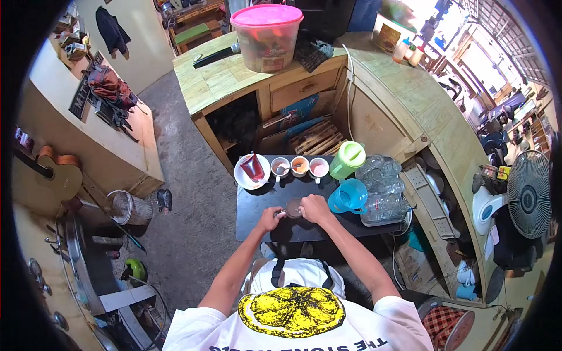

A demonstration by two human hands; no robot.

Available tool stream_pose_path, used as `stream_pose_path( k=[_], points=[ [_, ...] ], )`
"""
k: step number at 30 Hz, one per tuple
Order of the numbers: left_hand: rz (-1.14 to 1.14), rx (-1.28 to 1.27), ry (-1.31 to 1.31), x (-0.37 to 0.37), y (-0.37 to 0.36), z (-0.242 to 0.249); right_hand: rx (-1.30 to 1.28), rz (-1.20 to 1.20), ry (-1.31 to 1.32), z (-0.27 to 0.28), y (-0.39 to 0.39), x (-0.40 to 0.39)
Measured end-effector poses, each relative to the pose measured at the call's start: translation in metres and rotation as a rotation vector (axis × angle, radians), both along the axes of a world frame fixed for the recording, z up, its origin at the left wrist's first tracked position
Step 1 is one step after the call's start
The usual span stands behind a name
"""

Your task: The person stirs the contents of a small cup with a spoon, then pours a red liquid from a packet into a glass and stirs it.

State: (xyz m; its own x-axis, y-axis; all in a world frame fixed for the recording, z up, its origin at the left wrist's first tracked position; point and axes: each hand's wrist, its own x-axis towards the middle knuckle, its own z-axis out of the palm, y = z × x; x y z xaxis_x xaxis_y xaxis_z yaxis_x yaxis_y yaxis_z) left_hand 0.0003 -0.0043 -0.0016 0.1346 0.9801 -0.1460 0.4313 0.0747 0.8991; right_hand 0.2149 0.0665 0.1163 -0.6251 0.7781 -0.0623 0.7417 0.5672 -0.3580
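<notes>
On a dark table (pixel 253 205), a small round brown vessel (pixel 294 209) sits between my two hands. My left hand (pixel 271 219) is closed at its left side, around what looks like a handle. My right hand (pixel 314 209) has its fingers closed at the vessel's right rim. Behind them stand three cups with coloured contents: a left cup (pixel 280 168), a middle cup (pixel 300 167) and a right cup (pixel 318 168). A white bowl (pixel 239 175) holds a red packet (pixel 253 167). A blue pitcher (pixel 346 198) and a green-lidded pitcher (pixel 349 159) stand to the right.
A tray (pixel 386 220) of glass jars (pixel 389 206) is at the table's right edge. Beyond is a wooden counter (pixel 234 82) with a pink-lidded tub (pixel 268 44). A fan (pixel 528 193) stands far right, and a bucket (pixel 130 209) is on the left floor.
</notes>
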Motion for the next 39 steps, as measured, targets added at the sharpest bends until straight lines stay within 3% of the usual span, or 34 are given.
stream_pose_path(
  k=[6,9,15,21,24,30,33,39],
  points=[
    [-0.008,-0.033,0.026,0.000,0.000,0.006,0.140,-0.078,0.040,-0.006,0.000,-0.005],
    [-0.014,-0.030,0.040,0.001,0.000,0.011,0.121,-0.049,-0.117,-0.003,-0.001,-0.006],
    [0.001,-0.031,0.044,0.002,0.000,0.016,0.085,-0.084,0.088,-0.005,0.001,-0.010],
    [-0.009,-0.029,0.042,0.001,0.000,0.014,0.085,-0.070,-0.075,0.000,-0.003,-0.004],
    [-0.007,-0.014,0.040,0.002,0.000,0.012,0.031,-0.050,0.080,-0.006,-0.005,-0.005],
    [-0.001,-0.015,0.015,0.001,-0.001,0.009,0.146,-0.095,0.060,-0.004,0.002,-0.002],
    [0.002,-0.010,0.021,0.002,0.000,0.009,0.061,-0.100,-0.046,0.003,-0.003,-0.001],
    [-0.016,-0.008,0.022,0.001,0.000,0.009,0.048,-0.129,0.150,-0.003,-0.006,-0.006]
  ],
)
